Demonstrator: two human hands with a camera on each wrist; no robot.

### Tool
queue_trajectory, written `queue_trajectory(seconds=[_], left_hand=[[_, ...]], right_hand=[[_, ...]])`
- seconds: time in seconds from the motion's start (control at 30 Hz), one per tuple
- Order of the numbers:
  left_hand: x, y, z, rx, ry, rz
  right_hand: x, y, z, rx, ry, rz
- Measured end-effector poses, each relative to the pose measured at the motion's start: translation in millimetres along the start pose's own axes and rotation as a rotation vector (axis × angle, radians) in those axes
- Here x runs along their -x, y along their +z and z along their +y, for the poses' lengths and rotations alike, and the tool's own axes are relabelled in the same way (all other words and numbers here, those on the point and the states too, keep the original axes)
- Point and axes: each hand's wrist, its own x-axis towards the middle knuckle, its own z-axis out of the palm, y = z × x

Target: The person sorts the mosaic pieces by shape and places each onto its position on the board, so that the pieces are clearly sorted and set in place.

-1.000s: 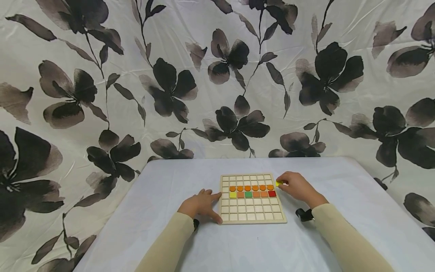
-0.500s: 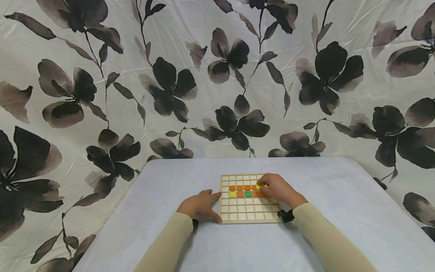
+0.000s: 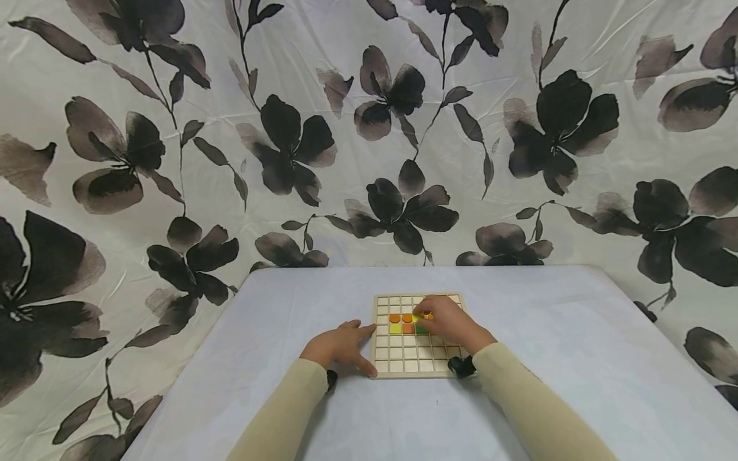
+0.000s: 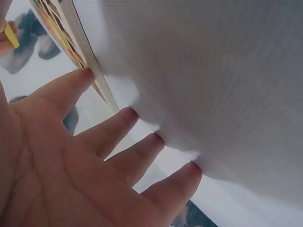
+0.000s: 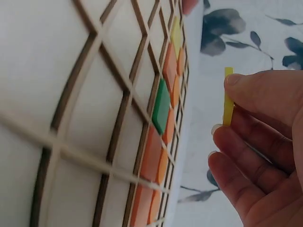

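A wooden grid board (image 3: 423, 366) lies on the table. My left hand (image 3: 339, 347) rests at its left edge, fingers spread and fairly straight; in the left wrist view the index fingertip meets the board's side (image 4: 81, 40) and the other fingertips press the white cloth. Over the board's middle, my right hand (image 3: 452, 320) pinches a thin yellow tile (image 5: 228, 97) between thumb and fingers, held above the grid. Below it runs a row of square tiles, including a green tile (image 5: 161, 108) and a yellow square (image 3: 394, 329), with a row of orange discs (image 3: 394, 318) behind. My right hand hides several pieces.
A white cloth (image 3: 311, 288) covers the table. Behind the table's far edge hangs a pale curtain (image 3: 323, 237) with dark flowers. Each wrist wears a small black camera, the right one (image 3: 461, 367) overlapping the board's near edge in the head view.
My right hand has moved left from beside the board's right edge to over its middle, carrying the yellow tile. My left hand has stayed at the left edge.
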Motion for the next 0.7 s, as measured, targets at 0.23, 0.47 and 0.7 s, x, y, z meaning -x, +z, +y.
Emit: queue_trajectory(seconds=[0.23,0.47,0.7], left_hand=[[-0.1,-0.9,-0.8,-0.012,0.0,-0.009],[0.0,-2.3,-1.6,-0.016,0.006,-0.014],[0.6,-1.1,-3.3,-0.023,0.039,0.004]], right_hand=[[-6.1,12.0,-12.0,-0.029,0.065,-0.013],[-11.6,18.3,-22.4,-0.035,0.037,-0.023],[-18.3,29.3,-25.4,-0.029,-0.006,-0.026]])
